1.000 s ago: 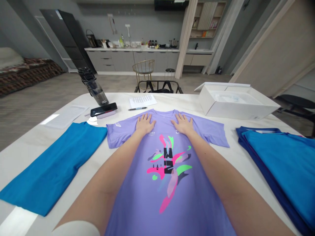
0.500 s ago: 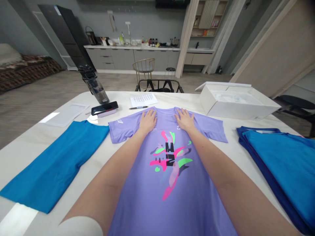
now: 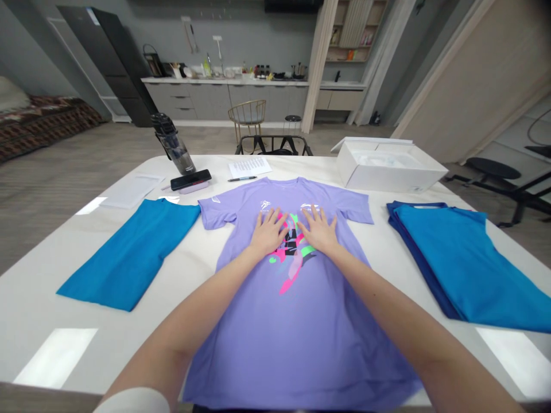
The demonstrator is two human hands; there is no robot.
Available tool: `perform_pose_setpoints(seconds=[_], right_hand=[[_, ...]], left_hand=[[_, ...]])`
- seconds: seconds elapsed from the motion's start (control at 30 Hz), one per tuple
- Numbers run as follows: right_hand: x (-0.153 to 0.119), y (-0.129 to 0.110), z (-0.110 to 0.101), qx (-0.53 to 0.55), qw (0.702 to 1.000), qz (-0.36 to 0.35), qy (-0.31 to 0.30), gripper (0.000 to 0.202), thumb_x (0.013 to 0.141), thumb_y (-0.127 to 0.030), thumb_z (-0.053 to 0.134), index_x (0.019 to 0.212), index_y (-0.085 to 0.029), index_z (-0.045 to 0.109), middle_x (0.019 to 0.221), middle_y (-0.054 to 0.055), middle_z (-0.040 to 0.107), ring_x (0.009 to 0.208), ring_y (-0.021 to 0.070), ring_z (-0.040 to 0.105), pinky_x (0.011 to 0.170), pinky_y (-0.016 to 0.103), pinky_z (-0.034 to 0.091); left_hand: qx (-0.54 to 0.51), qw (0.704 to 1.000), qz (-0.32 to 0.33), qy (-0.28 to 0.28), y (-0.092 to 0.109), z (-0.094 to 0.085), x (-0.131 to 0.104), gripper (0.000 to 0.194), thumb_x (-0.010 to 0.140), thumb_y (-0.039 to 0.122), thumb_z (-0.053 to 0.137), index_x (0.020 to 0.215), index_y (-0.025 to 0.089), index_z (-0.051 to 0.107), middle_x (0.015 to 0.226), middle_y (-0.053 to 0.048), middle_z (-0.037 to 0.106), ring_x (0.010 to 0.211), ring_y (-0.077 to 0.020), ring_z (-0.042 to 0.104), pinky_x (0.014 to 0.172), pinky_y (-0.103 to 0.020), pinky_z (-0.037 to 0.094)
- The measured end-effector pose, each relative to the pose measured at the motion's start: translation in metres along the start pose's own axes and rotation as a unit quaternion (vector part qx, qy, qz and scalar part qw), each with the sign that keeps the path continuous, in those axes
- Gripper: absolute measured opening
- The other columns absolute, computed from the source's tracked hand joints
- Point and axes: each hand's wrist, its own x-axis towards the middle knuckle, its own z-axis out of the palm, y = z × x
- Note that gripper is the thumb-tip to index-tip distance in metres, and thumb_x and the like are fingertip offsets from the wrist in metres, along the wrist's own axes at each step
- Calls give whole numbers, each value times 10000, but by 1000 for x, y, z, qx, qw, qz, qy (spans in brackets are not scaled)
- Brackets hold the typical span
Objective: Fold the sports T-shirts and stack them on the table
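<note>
Head cam: L grip [image 3: 269, 234] & R grip [image 3: 321, 232] both open, fingers spread, pressed on chest print of purple tee [image 3: 279, 344], laid flat mid-counter [image 3: 187, 258], neck at far end. Blue garment [image 3: 129, 252] to L; blue/navy stack [image 3: 451, 258] to R. Far side, L to R: bottle [image 3: 178, 152], phone [image 3: 190, 180], pen [image 3: 242, 179] nr printed sheet [image 3: 249, 167], open white box [image 3: 383, 178].

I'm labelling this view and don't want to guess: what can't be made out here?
- Head view: the middle of the purple shirt's bright print, partly covered by the left hand and right hand.
- Head view: the wording on the printed sheet, too small to read.
- Head view: the white box's contents, washed out and indistinct.
- Head view: the right-hand blue garment's far corner, cut off by the edge.
</note>
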Motion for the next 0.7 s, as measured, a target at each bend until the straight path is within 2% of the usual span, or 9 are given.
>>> perform_pose_setpoints(seconds=[0.17, 0.37, 0.53, 0.7], right_hand=[[-47, 8, 4, -2, 1000, -1, -28, 736, 1013, -698, 159, 1647, -337, 253, 1729, 34, 152, 1578, 339, 130, 1212, 701, 74], [-61, 7, 2, 4, 999, -7, -52, 761, 991, -742, 179, 1650, -364, 228, 1726, 27, 167, 1572, 383, 122, 1185, 747, 58], [-41, 0, -8, 10, 999, -20, -35, 758, 1005, -719, 156, 1640, -323, 280, 1729, 53, 154, 1579, 357, 100, 1197, 723, 63], [15, -3, -16, 25, 999, 0, -25, 750, 1016, -692, 152, 1640, -296, 280, 1730, 69, 145, 1580, 333, 118, 1218, 681, 85]], left_hand=[[-12, 999, -14, -42, 17, -5, -36, 607, 1031, 582, 292, 1601, 381, 346, 1706, 5, 250, 1592, -264, 159, 1285, -557, 72], [-31, 995, -55, -75, 16, -2, -44, 667, 1011, 663, 227, 1593, 364, 358, 1712, -23, 232, 1586, -300, 177, 1245, -662, 94], [-30, 994, -79, -71, 5, -8, -25, 688, 1020, 646, 184, 1598, 315, 355, 1710, -75, 235, 1580, -312, 194, 1225, -693, 109], [0, 992, -120, -31, -24, -10, 12, 688, 1025, 606, 193, 1592, 267, 383, 1707, -100, 237, 1576, -338, 193, 1241, -666, 86]])
